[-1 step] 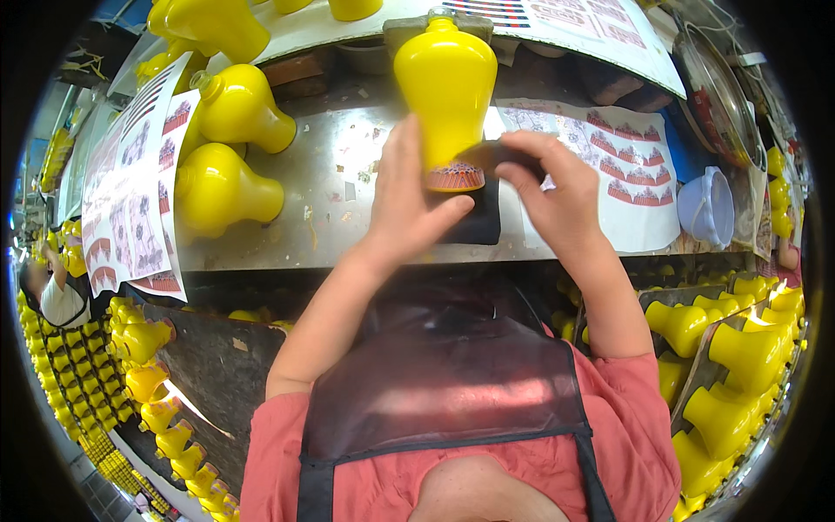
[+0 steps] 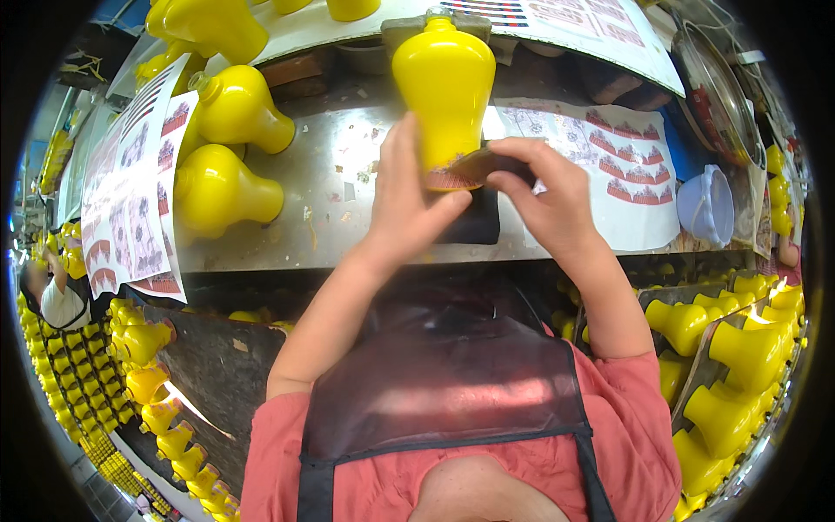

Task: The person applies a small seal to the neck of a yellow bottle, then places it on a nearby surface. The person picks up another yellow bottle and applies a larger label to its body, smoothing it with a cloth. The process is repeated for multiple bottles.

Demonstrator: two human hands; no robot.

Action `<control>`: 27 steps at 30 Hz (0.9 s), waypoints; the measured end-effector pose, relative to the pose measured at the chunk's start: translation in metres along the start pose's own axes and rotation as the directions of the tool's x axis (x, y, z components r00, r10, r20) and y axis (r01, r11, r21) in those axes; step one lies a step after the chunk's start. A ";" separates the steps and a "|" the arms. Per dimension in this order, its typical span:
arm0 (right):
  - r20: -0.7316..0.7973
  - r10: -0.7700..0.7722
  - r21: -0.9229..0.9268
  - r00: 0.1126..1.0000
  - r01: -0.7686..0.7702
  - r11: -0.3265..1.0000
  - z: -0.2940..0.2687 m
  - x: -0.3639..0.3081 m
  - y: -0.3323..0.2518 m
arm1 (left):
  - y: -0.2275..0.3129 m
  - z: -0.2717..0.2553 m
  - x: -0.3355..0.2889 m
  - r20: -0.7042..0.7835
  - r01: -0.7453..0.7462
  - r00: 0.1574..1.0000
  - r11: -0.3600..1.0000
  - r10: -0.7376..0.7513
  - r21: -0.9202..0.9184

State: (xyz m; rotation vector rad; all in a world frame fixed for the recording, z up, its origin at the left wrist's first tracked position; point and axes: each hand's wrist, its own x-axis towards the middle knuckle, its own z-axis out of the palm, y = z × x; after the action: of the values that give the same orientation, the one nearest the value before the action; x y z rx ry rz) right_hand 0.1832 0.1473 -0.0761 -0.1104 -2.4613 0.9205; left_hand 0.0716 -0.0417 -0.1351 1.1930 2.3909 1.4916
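Note:
A glossy yellow vase [image 2: 445, 83] lies on the metal worktop, its neck away from me on a grey support [image 2: 396, 36]. Around its near end, at the foot, runs a patterned reddish decal band [image 2: 448, 180]. My left hand [image 2: 402, 196] holds the vase from the left, fingers along its side and thumb near the foot. Between the thumb and fingers of my right hand [image 2: 548, 183] is a dark, flat scraper [image 2: 487, 165]. Its edge is against the decal band and covers part of it. A black cloth [image 2: 477, 224] lies below the foot.
Printed decal sheets [image 2: 639, 170] lie to the right, beside a pale blue bucket [image 2: 706, 207]. More yellow vases [image 2: 228, 187] and a hanging decal sheet [image 2: 130, 204] are on the left. Racked vases [image 2: 735, 357] fill both lower sides. Another person [image 2: 61, 300] is at far left.
My right hand has shifted slightly down and left, and the scraper now covers more of the decal band. The vase has moved very slightly; my left hand stays at its side.

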 end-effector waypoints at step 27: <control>0.080 0.335 -0.130 0.939 -0.324 0.937 0.000 0.002 -0.030 | 0.020 0.002 0.011 -0.131 0.002 0.991 0.986 0.019 0.165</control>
State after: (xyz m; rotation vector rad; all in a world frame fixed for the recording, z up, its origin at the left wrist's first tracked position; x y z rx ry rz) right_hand 0.1845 0.1249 -0.0561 -0.5455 -2.6387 0.9369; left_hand 0.0768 -0.0286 -0.1170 1.1708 2.6449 1.4427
